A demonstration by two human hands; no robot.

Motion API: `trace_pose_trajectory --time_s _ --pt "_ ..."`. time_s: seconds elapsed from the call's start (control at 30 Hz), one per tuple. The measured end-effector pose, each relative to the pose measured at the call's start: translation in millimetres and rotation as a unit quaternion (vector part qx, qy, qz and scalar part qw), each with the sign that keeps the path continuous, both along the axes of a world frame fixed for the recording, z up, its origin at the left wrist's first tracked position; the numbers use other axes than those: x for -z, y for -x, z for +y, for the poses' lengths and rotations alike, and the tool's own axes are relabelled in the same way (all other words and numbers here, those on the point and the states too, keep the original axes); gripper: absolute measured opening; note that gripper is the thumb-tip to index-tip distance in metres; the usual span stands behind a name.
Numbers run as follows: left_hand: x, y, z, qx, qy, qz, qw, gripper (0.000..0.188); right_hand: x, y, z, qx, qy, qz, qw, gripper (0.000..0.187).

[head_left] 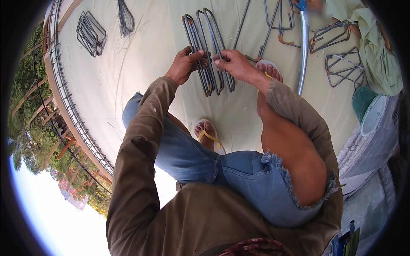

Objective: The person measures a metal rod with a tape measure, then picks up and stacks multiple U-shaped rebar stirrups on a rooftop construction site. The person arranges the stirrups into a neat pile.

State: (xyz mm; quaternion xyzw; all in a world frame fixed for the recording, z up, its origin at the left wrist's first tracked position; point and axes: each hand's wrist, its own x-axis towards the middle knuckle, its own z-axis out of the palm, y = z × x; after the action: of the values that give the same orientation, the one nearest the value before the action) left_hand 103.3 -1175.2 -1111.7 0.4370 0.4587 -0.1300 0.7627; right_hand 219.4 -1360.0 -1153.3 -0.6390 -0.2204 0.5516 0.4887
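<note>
Several long, narrow steel rebar stirrups (207,85) stand between my hands, bent into closed loops with rounded ends. My left hand (186,65) is closed around the left group of them, its thumb resting across the rods. On the right side of the same bundle, my right hand (235,65) pinches another stirrup (230,80) between thumb and fingers. A narrow gap separates the two groups near their upper ends. My feet in yellow-strapped flip-flops (212,136) are below and to the right of the bundle.
A stack of stirrups (91,35) and a bunch of thin tie wire (125,19) lie at far left. To the right are a silver pipe (304,53), loose bent bars (345,68), pale green cloth (378,51) and a green bucket (363,102). A steel lattice (64,81) edges the platform's left side.
</note>
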Motion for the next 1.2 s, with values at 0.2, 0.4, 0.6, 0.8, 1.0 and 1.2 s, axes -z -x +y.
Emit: trace_pose_trajectory --time_s 0.2,0.4,0.6,0.8,1.0,1.2 --pt "4.1 3.0 4.5 -0.015 -0.005 0.003 1.000 0.019 -17.0 -9.3 -8.3 0.026 0.010 -0.023 0.999 0.026" --pt "5.5 5.3 9.2 -0.024 0.000 -0.018 1.000 0.017 -46.5 -29.9 1.8 0.072 -0.022 -0.212 0.974 0.028" --pt "5.5 3.4 13.9 -0.054 0.013 -0.021 0.998 0.019 -72.6 -69.2 5.1 0.011 -0.027 -0.321 0.947 0.025" --pt "-2.0 -2.3 12.4 -0.014 0.029 -0.010 0.999 0.022 -70.8 -66.0 9.4 -0.074 -0.132 -0.477 0.866 0.027" --pt "-9.9 -7.0 4.4 0.031 0.039 0.009 0.999 0.021 -67.6 -62.9 20.1 -0.088 -0.209 -0.532 0.816 0.040" --pt "-8.3 -5.6 1.0 0.037 0.101 -0.030 0.994 0.021 -55.9 -39.7 19.1 -0.180 -0.247 -0.552 0.776 0.023"
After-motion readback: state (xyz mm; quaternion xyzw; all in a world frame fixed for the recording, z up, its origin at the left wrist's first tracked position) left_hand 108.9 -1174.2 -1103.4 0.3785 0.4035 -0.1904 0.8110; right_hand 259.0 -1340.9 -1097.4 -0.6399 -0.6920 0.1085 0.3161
